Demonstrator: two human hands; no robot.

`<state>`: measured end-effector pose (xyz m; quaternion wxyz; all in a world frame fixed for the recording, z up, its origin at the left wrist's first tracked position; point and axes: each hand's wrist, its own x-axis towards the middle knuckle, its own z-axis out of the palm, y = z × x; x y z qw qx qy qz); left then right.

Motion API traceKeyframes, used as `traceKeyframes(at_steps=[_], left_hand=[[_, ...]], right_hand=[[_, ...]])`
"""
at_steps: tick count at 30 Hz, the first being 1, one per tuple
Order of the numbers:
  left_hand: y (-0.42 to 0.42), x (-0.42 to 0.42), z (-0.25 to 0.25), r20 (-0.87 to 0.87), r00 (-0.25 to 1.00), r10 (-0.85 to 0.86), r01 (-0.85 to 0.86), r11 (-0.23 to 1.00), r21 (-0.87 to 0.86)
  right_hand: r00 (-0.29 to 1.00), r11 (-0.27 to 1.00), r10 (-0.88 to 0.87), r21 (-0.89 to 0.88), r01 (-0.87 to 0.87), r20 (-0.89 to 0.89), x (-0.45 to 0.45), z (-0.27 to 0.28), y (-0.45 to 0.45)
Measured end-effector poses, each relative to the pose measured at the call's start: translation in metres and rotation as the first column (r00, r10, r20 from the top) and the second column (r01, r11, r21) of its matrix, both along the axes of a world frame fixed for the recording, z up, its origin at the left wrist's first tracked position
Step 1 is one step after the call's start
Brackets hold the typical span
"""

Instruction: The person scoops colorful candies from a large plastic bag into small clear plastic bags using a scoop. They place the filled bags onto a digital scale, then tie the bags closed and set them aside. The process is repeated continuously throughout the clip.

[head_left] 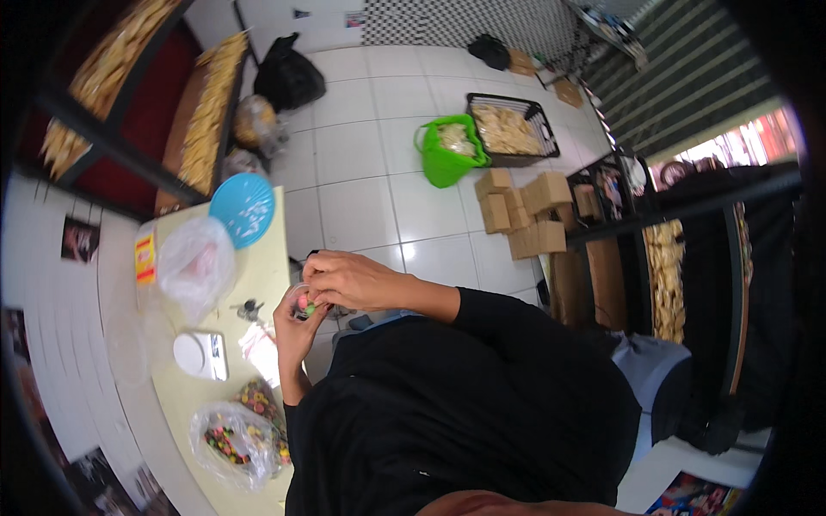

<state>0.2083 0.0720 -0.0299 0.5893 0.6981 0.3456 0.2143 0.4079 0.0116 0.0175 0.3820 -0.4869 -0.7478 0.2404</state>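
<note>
My left hand holds a small clear plastic container beside the table's edge. Pink and green pieces show inside it. Over its opening, my right hand bends its fingers down against the container; whether they pinch the rim or a piece is hidden. On the pale yellow table near my left forearm lies an open plastic bag of multicoloured pieces. A second clear bag of similar pieces rests against it. A white scale and a bunch of keys are also there.
A blue plastic lid or basin and a white plastic bag occupy the table's far end. Shelves with packed snacks rise beyond. Small cardboard boxes, a green bag and a black crate stand on the tiled floor.
</note>
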Motion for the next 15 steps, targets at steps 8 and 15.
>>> traceKeyframes(at_steps=[8, 15], left_hand=[[-0.010, 0.096, 0.007, -0.006, 0.998, -0.058, 0.058, 0.989, 0.137], [-0.037, 0.124, -0.005, -0.029, 0.990, -0.140, 0.142, 0.986, 0.087]], right_hand=[[0.854, 0.856, -0.512, 0.133, 0.500, 0.087, 0.110, -0.024, -0.058], [0.816, 0.824, -0.561, 0.007, 0.566, 0.142, 0.140, -0.023, -0.094]])
